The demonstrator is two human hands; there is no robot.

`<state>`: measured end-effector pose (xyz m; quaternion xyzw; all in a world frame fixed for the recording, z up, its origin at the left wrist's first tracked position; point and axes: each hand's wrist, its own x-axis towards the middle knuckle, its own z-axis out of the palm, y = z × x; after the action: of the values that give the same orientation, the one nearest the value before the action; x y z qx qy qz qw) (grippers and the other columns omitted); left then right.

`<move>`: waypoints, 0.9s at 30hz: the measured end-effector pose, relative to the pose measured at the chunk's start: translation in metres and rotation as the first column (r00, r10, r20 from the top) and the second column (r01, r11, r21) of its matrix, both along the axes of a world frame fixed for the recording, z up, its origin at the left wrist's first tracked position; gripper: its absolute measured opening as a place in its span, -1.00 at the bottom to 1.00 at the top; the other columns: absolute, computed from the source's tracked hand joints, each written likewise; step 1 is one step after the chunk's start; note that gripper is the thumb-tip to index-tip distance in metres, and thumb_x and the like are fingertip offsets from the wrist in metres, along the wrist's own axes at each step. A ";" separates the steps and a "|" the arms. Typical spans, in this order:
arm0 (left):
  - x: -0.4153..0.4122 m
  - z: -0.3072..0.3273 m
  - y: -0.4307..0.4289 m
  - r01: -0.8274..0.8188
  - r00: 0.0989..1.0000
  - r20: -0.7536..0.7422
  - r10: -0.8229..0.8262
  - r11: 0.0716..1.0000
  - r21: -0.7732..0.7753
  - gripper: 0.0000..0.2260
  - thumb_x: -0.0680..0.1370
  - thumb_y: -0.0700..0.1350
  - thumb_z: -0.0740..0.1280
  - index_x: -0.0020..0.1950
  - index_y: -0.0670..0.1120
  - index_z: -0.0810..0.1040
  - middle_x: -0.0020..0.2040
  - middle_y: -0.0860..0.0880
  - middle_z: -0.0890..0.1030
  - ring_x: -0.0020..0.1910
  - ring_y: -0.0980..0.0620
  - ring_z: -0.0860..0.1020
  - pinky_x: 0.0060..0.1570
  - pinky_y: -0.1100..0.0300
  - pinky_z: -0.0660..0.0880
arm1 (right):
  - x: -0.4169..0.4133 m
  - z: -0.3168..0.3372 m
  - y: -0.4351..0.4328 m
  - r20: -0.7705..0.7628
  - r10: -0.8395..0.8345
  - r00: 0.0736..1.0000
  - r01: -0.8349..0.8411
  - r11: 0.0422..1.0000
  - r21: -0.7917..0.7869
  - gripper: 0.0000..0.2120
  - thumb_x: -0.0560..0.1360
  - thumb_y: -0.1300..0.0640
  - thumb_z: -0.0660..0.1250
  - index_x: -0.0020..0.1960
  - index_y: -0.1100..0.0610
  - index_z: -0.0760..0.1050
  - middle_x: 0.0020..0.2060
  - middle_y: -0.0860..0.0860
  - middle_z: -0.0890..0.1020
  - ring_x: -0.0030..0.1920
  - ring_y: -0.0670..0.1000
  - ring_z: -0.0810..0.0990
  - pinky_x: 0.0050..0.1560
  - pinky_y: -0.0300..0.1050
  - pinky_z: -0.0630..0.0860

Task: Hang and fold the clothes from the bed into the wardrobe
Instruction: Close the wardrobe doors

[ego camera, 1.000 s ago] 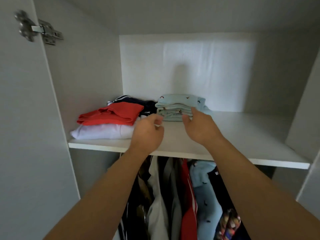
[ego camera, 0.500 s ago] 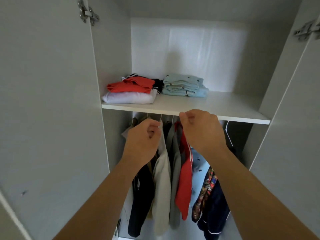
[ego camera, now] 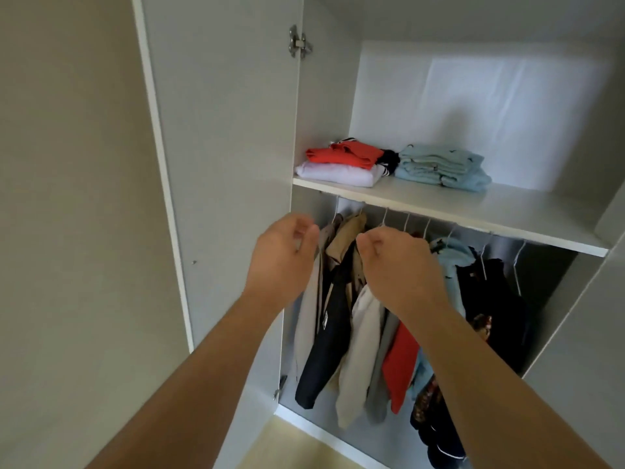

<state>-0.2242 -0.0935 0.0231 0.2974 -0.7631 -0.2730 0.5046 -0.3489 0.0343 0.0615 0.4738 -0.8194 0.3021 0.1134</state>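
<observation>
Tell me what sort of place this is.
Most likely a bedroom in a home, facing an open wardrobe. Folded clothes are stacked on its shelf, garments hang beneath it, and a hinged door stands swung open at the left.

A white laminate shelf, a red folded garment, a white folded garment and a pale-blue folded stack flecked with dark motifs are seen; a black hanging jacket and a red hanging top are shown.
</observation>
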 end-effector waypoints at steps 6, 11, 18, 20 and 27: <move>0.052 -0.006 -0.034 -0.329 0.942 0.049 0.331 0.943 -0.040 -0.58 0.65 0.01 0.29 0.47 -0.12 0.40 0.50 -0.07 0.39 0.49 -0.02 0.34 0.41 0.23 0.23 | 0.028 -0.011 -0.002 0.018 0.136 0.991 -0.136 0.990 -0.025 -0.65 0.70 -0.07 0.06 -0.08 0.04 0.53 -0.27 -0.02 0.59 -0.25 0.01 0.57 -0.23 -0.07 0.52; 0.066 -0.001 -0.087 -0.451 0.890 0.126 0.438 0.886 0.105 -0.31 0.64 0.07 0.28 0.64 -0.16 0.04 0.65 -0.19 -0.06 0.63 -0.17 -0.04 0.59 -0.04 0.00 | 0.034 -0.005 -0.020 0.006 0.170 0.985 -0.170 0.985 -0.019 -0.69 0.70 -0.07 0.05 -0.03 0.06 0.47 -0.25 -0.05 0.51 -0.23 -0.02 0.49 -0.17 -0.09 0.39; 0.070 -0.007 -0.136 -0.422 0.904 0.040 0.426 0.875 0.238 -0.10 0.59 0.06 0.36 0.64 -0.14 -0.23 0.65 -0.19 -0.09 0.63 -0.17 -0.07 0.59 -0.01 -0.04 | 0.038 0.001 -0.045 0.005 0.183 0.983 -0.183 0.983 -0.009 -0.57 0.70 -0.11 0.05 0.40 0.11 0.44 0.09 0.07 0.63 0.12 0.10 0.60 0.11 0.06 0.56; 0.073 -0.010 -0.143 -0.410 0.906 0.020 0.423 0.864 0.293 -0.13 0.60 0.09 0.35 0.65 -0.12 -0.19 0.65 -0.15 0.02 0.62 -0.14 0.06 0.57 -0.02 0.10 | 0.039 -0.001 -0.051 0.011 0.197 0.980 -0.196 0.980 -0.014 -0.57 0.70 -0.12 0.05 0.42 0.10 0.42 0.09 0.06 0.62 0.11 0.08 0.59 0.11 0.05 0.56; 0.065 -0.012 -0.124 -0.592 0.799 -0.031 0.601 0.794 0.135 -0.71 0.65 0.08 0.25 0.10 -0.16 0.44 0.04 -0.18 0.57 0.01 -0.26 0.54 0.01 -0.07 0.50 | 0.034 -0.016 -0.072 0.047 0.191 0.981 -0.191 0.982 -0.007 -0.60 0.71 -0.11 0.03 0.33 0.09 0.47 -0.03 0.00 0.61 -0.05 -0.01 0.56 -0.07 -0.10 0.42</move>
<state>-0.1589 -0.2174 0.0107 0.5420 -0.5940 -0.1554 0.5738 -0.3151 -0.0380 0.0456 0.5426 -0.7724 0.3237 0.0649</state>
